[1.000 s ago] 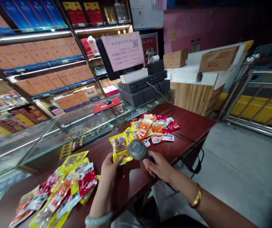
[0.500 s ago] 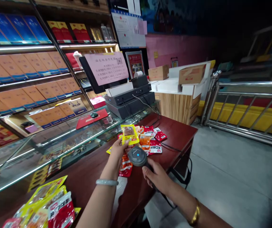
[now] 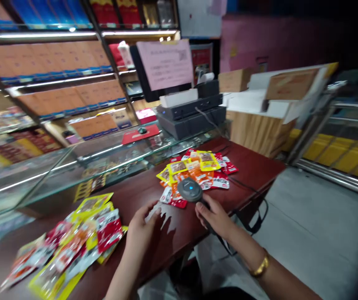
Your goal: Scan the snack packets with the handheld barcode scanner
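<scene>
My right hand (image 3: 215,216) grips the handle of a grey barcode scanner (image 3: 190,190) with a blue light on its head, held just above the dark red table (image 3: 254,164). My left hand (image 3: 141,227) hovers empty with fingers apart over the table's middle, between two heaps of snack packets. The far heap (image 3: 197,171) lies just beyond the scanner, with a yellow packet (image 3: 208,160) on top. The near heap (image 3: 73,246) of red, yellow and orange packets lies to the left of my left hand.
A glass display counter (image 3: 73,166) runs along the table's far side, with shelves of boxed goods behind. A cash register with a monitor and pink notice (image 3: 179,96) stands at the back. A wooden counter with cartons (image 3: 260,125) is on the right, metal railing (image 3: 338,137) beyond.
My left hand let go of the yellow packet onto the far heap and drew back toward the near heap, empty. The scanner stays in my right hand.
</scene>
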### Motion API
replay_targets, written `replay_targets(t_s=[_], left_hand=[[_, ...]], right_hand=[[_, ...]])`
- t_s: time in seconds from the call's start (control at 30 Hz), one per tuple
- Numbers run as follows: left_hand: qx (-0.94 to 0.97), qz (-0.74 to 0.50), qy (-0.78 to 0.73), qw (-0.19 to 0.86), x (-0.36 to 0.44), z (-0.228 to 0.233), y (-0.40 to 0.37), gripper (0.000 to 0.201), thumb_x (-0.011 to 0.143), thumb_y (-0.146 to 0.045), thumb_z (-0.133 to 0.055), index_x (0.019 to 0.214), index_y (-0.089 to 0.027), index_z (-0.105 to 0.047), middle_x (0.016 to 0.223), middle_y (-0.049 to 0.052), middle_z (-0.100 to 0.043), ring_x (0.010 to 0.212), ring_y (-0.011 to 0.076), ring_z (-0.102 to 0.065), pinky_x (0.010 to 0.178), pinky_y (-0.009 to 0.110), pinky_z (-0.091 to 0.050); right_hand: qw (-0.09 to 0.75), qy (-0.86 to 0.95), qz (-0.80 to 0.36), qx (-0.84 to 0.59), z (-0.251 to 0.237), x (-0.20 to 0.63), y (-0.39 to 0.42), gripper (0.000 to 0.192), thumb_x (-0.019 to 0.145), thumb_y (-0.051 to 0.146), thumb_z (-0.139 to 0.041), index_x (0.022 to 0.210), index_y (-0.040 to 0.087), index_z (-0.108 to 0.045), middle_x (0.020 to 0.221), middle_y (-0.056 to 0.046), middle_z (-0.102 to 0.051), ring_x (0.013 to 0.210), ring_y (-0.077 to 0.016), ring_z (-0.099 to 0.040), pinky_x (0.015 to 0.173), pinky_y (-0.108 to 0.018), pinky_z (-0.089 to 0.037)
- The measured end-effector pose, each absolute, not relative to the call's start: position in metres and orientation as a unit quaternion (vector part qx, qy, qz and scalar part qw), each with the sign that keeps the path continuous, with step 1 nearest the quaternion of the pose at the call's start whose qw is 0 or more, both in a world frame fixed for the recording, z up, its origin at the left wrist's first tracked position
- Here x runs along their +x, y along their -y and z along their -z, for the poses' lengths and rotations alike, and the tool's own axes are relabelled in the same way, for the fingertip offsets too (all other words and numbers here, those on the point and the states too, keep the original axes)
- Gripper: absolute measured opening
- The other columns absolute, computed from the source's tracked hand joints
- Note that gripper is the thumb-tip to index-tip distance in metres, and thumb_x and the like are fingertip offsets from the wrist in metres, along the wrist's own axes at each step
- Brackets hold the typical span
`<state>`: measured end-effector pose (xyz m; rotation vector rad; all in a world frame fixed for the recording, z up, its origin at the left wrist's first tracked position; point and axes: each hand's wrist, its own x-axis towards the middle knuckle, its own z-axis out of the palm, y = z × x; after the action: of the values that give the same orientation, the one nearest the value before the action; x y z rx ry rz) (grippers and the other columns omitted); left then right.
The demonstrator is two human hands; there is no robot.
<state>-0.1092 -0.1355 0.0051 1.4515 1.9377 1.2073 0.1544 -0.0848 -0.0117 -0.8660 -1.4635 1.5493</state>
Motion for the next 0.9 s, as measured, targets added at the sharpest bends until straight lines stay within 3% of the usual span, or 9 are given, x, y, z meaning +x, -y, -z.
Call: replay_targets(t_s=[0.13, 0.23, 0.3, 0.43, 0.57, 0.67, 0.77, 0.9], left_hand=[[0.547, -0.314, -0.776, 0.026, -0.136, -0.017, 0.191, 0.043, 0.093, -0.043, -0.057, 0.125, -0.021, -0.074, 0.129, 0.012, -0.074, 0.123, 0.0318, -0.065, 0.110, 0.048, -0.047], [0.482, -0.184, -0.849, -0.111, -0.158, -0.024, 0.218, 0.050, 0.095, -0.042, -0.053, 0.134, -0.014, -0.068, 0.135, 0.019, -0.068, 0.128, 0.0360, -0.059, 0.113, 0.051, -0.041], [0.411, -0.113, -0.892, -0.148, -0.170, -0.026, 0.226, 0.058, 0.094, -0.048, -0.053, 0.137, -0.011, -0.065, 0.136, 0.023, -0.066, 0.128, 0.0393, -0.057, 0.111, 0.052, -0.040], [0.335, -0.067, -0.931, -0.129, -0.179, -0.025, 0.222, 0.073, 0.090, -0.068, -0.053, 0.131, -0.010, -0.064, 0.135, 0.025, -0.064, 0.127, 0.0438, -0.054, 0.107, 0.053, -0.039], [0.344, -0.049, -0.931, -0.113, -0.184, -0.027, 0.206, 0.076, 0.091, -0.067, -0.052, 0.138, -0.008, -0.057, 0.137, 0.027, -0.063, 0.128, 0.0437, -0.055, 0.107, 0.051, -0.039], [0.355, -0.013, -0.932, -0.072, -0.195, -0.035, 0.196, 0.071, 0.090, -0.061, -0.058, 0.135, -0.006, -0.058, 0.127, 0.028, -0.069, 0.123, 0.0426, -0.061, 0.103, 0.048, -0.043], [0.375, -0.012, -0.927, -0.003, -0.208, -0.044, 0.189, 0.061, 0.087, -0.056, -0.064, 0.128, -0.011, -0.063, 0.122, 0.025, -0.072, 0.116, 0.0413, -0.066, 0.092, 0.044, -0.047], [0.369, -0.121, -0.921, 0.035, -0.213, -0.048, 0.183, 0.040, 0.087, -0.056, -0.061, 0.105, -0.021, -0.070, 0.103, 0.017, -0.077, 0.099, 0.0369, -0.070, 0.076, 0.039, -0.046]], right_hand=[[0.377, 0.599, -0.624, -0.330, 0.006, 0.140, 0.094, 0.049, 0.093, 0.070, -0.059, 0.102, 0.022, -0.054, 0.069, 0.005, -0.058, 0.049, -0.0106, -0.053, 0.046, -0.022, -0.042], [0.343, 0.619, -0.638, -0.303, 0.004, 0.126, 0.101, 0.046, 0.094, 0.068, -0.059, 0.099, 0.022, -0.054, 0.069, 0.005, -0.058, 0.049, -0.0109, -0.053, 0.046, -0.022, -0.042], [0.327, 0.632, -0.641, -0.288, 0.003, 0.117, 0.105, 0.045, 0.095, 0.068, -0.058, 0.097, 0.023, -0.053, 0.068, 0.005, -0.058, 0.050, -0.0110, -0.052, 0.046, -0.023, -0.043], [0.312, 0.651, -0.636, -0.272, 0.000, 0.103, 0.109, 0.044, 0.095, 0.067, -0.056, 0.098, 0.023, -0.053, 0.067, 0.005, -0.057, 0.049, -0.0114, -0.053, 0.047, -0.023, -0.043], [0.301, 0.673, -0.619, -0.270, -0.001, 0.098, 0.111, 0.043, 0.096, 0.065, -0.055, 0.099, 0.023, -0.053, 0.065, 0.005, -0.057, 0.049, -0.0119, -0.053, 0.048, -0.024, -0.043], [0.294, 0.684, -0.610, -0.273, 0.000, 0.098, 0.112, 0.042, 0.097, 0.064, -0.055, 0.100, 0.022, -0.054, 0.063, 0.005, -0.057, 0.048, -0.0121, -0.052, 0.048, -0.024, -0.043], [0.290, 0.686, -0.606, -0.279, 0.002, 0.100, 0.111, 0.042, 0.097, 0.064, -0.054, 0.102, 0.022, -0.054, 0.062, 0.005, -0.056, 0.048, -0.0122, -0.052, 0.047, -0.024, -0.043], [0.295, 0.682, -0.605, -0.285, 0.005, 0.103, 0.111, 0.043, 0.097, 0.064, -0.055, 0.105, 0.022, -0.055, 0.063, 0.006, -0.056, 0.046, -0.0118, -0.052, 0.046, -0.023, -0.042]])
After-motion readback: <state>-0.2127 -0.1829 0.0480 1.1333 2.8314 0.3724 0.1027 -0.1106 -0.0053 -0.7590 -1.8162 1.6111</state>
